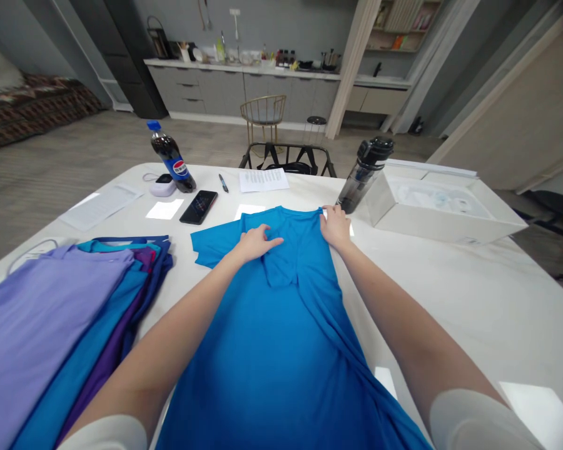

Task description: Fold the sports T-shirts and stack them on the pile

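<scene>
A bright blue short-sleeved T-shirt (263, 350) lies spread on the table before me, collar at the far side. One sleeve sticks out on the left; the right side is folded inward, with creases running down the body. Near the left shoulder, my left hand (258, 242) rests over the fabric with thumb and fingers apart. My right hand (335, 226) has its fingers closed on the shirt's far right corner, at the shoulder. Just beyond it stands a dark clear water bottle (360, 176).
A stack of folded clothes (56, 300) sits at the left. Beyond it are papers (101, 207), an earbud case (163, 186), a cola bottle (171, 156), a phone (199, 207), a pen (223, 183) and a printed sheet (264, 180). An open white box (445, 222) stands right.
</scene>
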Demonstrator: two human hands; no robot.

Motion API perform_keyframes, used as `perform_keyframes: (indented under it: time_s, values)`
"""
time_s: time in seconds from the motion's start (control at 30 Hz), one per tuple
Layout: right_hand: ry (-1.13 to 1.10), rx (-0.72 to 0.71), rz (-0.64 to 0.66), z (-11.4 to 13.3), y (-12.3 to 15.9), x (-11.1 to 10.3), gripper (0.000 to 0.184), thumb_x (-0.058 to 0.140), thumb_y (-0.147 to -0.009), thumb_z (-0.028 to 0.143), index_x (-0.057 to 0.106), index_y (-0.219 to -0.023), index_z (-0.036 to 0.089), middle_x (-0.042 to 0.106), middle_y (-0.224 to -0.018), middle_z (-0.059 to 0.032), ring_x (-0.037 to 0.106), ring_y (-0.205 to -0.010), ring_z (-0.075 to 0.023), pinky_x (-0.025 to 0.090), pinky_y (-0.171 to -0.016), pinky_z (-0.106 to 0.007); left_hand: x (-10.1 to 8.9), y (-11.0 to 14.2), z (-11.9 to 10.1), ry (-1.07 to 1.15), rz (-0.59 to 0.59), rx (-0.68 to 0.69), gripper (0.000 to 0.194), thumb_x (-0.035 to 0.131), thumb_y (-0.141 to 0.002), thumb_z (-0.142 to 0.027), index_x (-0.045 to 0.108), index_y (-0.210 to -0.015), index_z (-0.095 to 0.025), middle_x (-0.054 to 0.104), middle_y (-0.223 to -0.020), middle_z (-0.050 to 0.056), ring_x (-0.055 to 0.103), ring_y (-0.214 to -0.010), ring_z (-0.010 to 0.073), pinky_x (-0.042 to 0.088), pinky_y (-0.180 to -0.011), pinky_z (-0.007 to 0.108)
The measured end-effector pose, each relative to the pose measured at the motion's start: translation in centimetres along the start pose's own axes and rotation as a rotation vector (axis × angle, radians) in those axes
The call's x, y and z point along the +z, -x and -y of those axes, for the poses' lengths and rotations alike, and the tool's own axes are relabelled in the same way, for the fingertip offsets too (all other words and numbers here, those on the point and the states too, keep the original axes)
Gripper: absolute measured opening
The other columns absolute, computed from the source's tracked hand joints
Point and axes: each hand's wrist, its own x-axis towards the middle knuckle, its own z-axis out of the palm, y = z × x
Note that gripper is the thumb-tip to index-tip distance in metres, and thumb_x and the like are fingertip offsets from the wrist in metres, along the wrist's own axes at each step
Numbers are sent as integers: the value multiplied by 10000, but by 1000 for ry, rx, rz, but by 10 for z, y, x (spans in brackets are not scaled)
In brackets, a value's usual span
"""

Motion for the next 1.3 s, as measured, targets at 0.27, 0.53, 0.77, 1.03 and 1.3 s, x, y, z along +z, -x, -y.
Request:
perform_keyframes:
  time_s: [0.27,0.53,0.77,1.03,1.3]
  values:
    - [84,-206,137,13,80,-1,497,280,-1070,486,530,-1464,315,498,-1526,-116,420,-1318,-341,349,-1031,-548,-8,18,3,483,-58,73,523,691,-878,-336,554,-1380,-283,659,-1289,92,662,-1153,249,556,-923,354]
    - [82,-182,131,13,80,-1,496,279,-1074,470,508,-1488,321,466,-1572,-97,411,-1353,-337,316,-1070,-602,-18,43,7,-30,-269,93,348,533,-949,-230,624,-1284,-191,660,-1225,131,635,-1133,267,496,-1017,424]
    - [-11,-294,91,17,131,-33,373,444,-1044,482,654,-1215,225,645,-1254,-128,560,-1171,-283,383,-992,-420,4,101,0,-478,0,641,375,496,-935,-245,655,-1274,-237,639,-1286,101,587,-1188,256,421,-1042,408]
    - [-1,-363,403,-11,253,-89,382,650,-919,595,664,-1010,225,670,-1038,-52,638,-795,-193,416,-730,-292,13,112,2,-643,-108,660,268,449,-971,-237,697,-1066,-204,687,-1132,126,594,-1101,284,376,-977,472]
    - [162,-248,438,-21,318,-113,310,554,-996,469,697,-958,197,686,-1022,-100,668,-884,-239,431,-753,-316,-3,118,-28,-662,-323,396,304,363,-1007,-248,652,-1066,-176,669,-1084,151,582,-1050,321,367,-919,480]
